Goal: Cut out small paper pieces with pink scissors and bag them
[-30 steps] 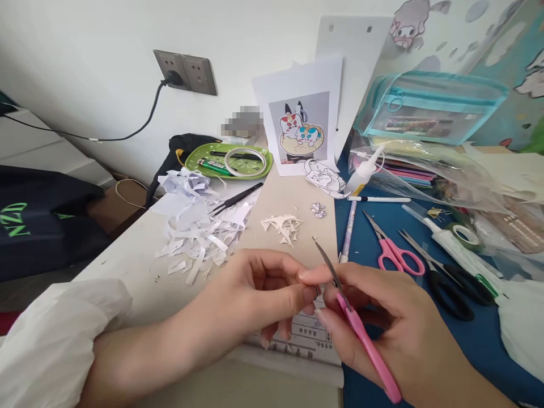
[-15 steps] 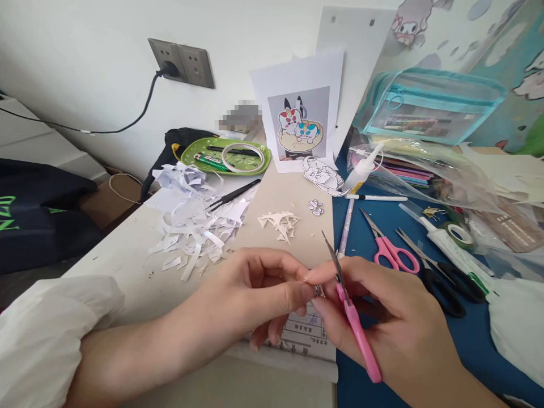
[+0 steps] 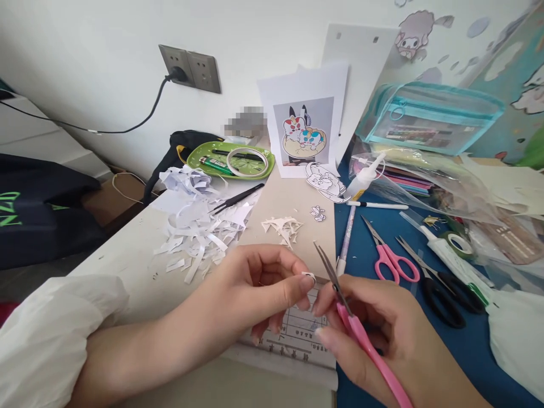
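Observation:
Between thumb and forefinger, my left hand (image 3: 266, 286) pinches a small white paper cutout (image 3: 308, 276) with a dark printed line, mostly hidden by the fingertips. My right hand (image 3: 382, 323) holds pink-handled scissors (image 3: 346, 311), their blades pointing up and away and slightly parted. The right thumb and forefinger are apart, just right of the cutout and not touching it. Under both hands lies a printed form (image 3: 297, 334). Beyond them are a little pile of paper snippets (image 3: 283, 228) and a small printed cutout (image 3: 317, 213).
Paper strips (image 3: 204, 226) and black tweezers (image 3: 238, 198) lie left, below a green tray (image 3: 199, 152). A picture sheet (image 3: 304, 79) leans on the wall. To the right are another pink scissors (image 3: 395, 263), black scissors (image 3: 446, 289), a glue bottle (image 3: 363, 178) and a clear pouch (image 3: 433, 119).
My right thumb and forefinger have come away from the cutout and spread apart, moving slightly right with the scissors. My left hand still pinches the cutout, which shows more now.

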`<action>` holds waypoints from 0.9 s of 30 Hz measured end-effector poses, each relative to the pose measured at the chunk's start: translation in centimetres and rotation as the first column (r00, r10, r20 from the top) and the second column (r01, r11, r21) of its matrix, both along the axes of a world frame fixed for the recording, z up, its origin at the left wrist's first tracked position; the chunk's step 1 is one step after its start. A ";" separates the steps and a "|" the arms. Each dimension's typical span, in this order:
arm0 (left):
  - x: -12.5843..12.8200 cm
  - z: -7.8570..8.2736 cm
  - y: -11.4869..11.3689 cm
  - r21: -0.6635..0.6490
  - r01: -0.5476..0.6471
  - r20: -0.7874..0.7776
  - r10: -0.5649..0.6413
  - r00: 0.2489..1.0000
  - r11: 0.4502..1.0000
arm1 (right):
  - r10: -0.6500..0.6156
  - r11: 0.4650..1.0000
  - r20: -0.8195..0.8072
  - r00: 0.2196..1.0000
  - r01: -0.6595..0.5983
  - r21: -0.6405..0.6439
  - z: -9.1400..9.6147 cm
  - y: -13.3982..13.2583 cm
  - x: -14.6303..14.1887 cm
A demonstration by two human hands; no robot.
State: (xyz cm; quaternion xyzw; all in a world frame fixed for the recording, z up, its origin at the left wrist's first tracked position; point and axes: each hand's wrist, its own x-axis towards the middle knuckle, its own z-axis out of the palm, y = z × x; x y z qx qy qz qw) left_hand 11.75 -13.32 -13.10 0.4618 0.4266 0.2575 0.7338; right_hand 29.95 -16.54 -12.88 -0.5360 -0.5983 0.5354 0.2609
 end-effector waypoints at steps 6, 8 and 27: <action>-0.2 0.0 -0.1 0.031 -0.010 -0.001 0.010 1.000 0.999 | 0.026 0.997 0.051 0.998 -0.022 -0.067 -0.4 -0.3 0.0; -0.1 0.1 -0.1 0.023 -0.042 0.010 0.042 0.999 0.999 | 0.064 0.997 0.092 0.994 -0.059 -0.054 -1.0 -0.4 0.3; 0.1 0.6 -0.3 -0.011 -0.124 0.075 0.125 0.989 0.992 | 0.168 0.986 0.088 0.982 -0.167 -0.015 -0.8 0.1 0.4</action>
